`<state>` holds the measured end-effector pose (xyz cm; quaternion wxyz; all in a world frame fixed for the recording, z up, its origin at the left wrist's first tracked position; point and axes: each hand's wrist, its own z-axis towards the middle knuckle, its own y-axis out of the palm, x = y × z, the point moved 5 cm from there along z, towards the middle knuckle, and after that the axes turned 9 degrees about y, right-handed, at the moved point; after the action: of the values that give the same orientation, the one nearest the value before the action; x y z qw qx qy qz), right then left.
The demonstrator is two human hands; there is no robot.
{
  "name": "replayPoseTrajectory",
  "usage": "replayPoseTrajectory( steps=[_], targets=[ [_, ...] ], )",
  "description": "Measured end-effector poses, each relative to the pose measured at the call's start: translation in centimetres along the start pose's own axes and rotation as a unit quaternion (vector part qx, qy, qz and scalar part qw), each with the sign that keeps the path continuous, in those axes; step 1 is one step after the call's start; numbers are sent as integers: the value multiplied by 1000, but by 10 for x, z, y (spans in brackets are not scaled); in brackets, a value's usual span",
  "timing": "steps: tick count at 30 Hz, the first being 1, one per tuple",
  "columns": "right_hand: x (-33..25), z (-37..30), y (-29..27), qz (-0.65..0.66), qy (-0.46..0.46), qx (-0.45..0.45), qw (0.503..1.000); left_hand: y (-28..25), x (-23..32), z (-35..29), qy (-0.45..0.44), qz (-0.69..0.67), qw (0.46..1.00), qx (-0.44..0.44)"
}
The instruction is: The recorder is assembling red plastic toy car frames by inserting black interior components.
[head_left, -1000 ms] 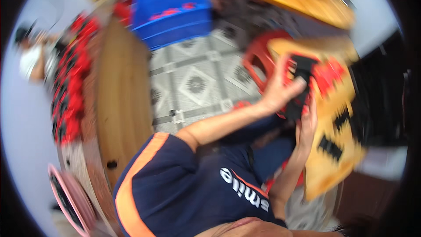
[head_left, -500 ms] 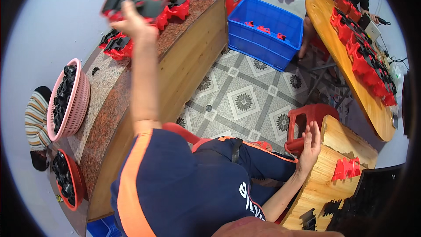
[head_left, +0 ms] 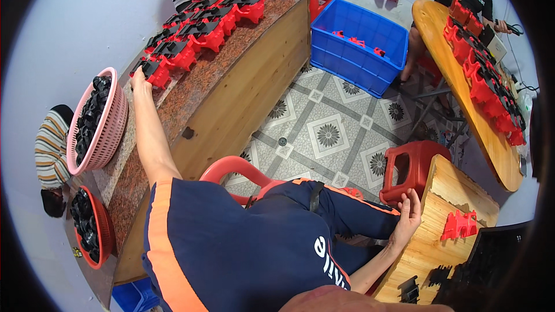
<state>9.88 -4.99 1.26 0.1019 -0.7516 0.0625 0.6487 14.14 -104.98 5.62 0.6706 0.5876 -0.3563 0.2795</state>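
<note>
My left arm reaches out over the granite counter at the left. My left hand grips the near end of a red-and-black plastic part, which rests at the near end of the rows; the fingertips are partly hidden by it. Beyond it stand several similar red-and-black parts in close rows. My right hand is beside the edge of the wooden table, fingers apart and nothing in it. On that table a red plastic part lies near several small black pieces.
A pink basket and an orange basket of black pieces stand on the counter. A blue crate and red stool are on the floor. Two people sit beyond; another person's striped sleeve shows at left.
My left hand has brought the red-and-black part down and nearer, from above the rows onto the counter at their near end. My right hand's fingers have bent slightly.
</note>
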Motion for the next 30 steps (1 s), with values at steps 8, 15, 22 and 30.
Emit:
replayPoseTrajectory(
  steps=[8,15,22,30],
  targets=[
    [12,-20,5,9,15,13,1000,34,5,-27,-2,83,996,27],
    [11,-46,-4,1,31,93,995,131,12,-153,209,319,924,-30],
    [22,-52,1,-19,-12,116,993,291,-32,-418,379,350,779,-357],
    [-8,-137,-117,-314,-155,631,693,337,40,-549,678,195,585,-400]
  ],
)
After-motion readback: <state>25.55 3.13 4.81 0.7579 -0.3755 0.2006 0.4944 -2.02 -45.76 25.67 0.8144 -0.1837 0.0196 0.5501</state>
